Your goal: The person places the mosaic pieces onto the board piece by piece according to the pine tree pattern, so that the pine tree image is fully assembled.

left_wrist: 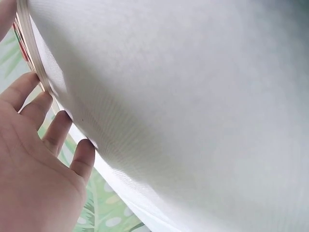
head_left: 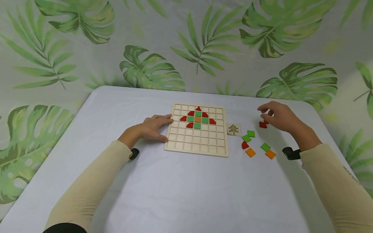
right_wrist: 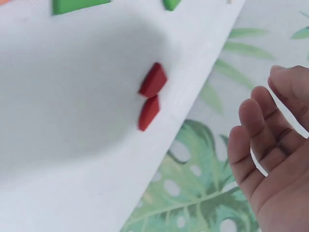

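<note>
A wooden grid board [head_left: 186,140] lies on the table, with red, green and orange tiles set in its upper middle cells. My left hand [head_left: 152,127] rests at the board's left edge, fingers and thumb spread; in the left wrist view, fingertips [left_wrist: 30,81] touch its side. My right hand [head_left: 281,116] hovers over two red quarter-round tiles [head_left: 263,124], its fingers loosely bent. In the right wrist view nothing shows between the fingers [right_wrist: 251,113], and the red tiles [right_wrist: 149,113] lie apart from them on the cloth.
A small card with a tree picture [head_left: 233,129] lies against the board's right side. Nearby are loose green tiles [head_left: 251,133], orange tiles [head_left: 250,152] and another red tile [head_left: 245,145]. A leaf-patterned cloth [head_left: 151,71] rises behind the white table [head_left: 186,194].
</note>
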